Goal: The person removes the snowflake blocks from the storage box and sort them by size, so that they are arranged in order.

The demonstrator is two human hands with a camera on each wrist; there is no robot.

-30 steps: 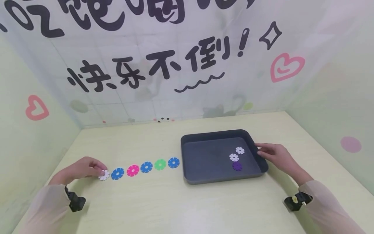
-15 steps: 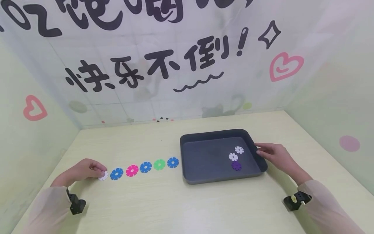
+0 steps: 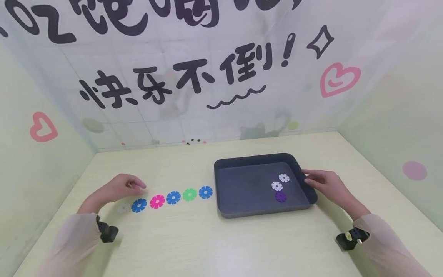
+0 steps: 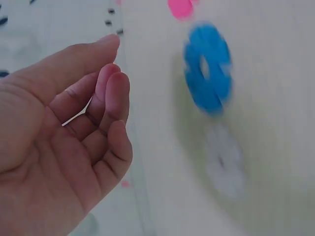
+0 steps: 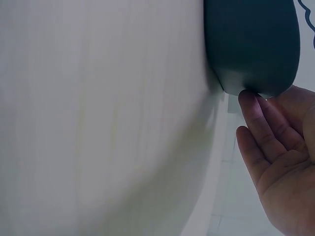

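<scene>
My left hand (image 3: 122, 187) hovers over the left end of a row of notched, flower-like plastic discs. It holds nothing; its fingers are loosely bent, as the left wrist view shows. Just below it lie a white disc (image 3: 122, 208), blurred in the wrist view, and a blue disc (image 4: 208, 69). A pink disc (image 3: 157, 201), a second blue disc (image 3: 173, 197), a green disc (image 3: 189, 194) and a third blue disc (image 3: 205, 192) continue rightward. At the dark grey tray (image 3: 242, 181), my right hand (image 3: 327, 186) grips the right rim, thumb inside and fingers against the outer wall.
Inside the tray, toward its right side, lie two white discs (image 3: 284, 177) and a purple disc (image 3: 280, 196). The pale wooden table (image 3: 194, 246) meets a printed wall sheet (image 3: 194, 115) at the back, with walls at both sides.
The left hand has let go of the white disc, leaving it at the row's left end, and has risen up and to the right. The right hand stays on the tray.
</scene>
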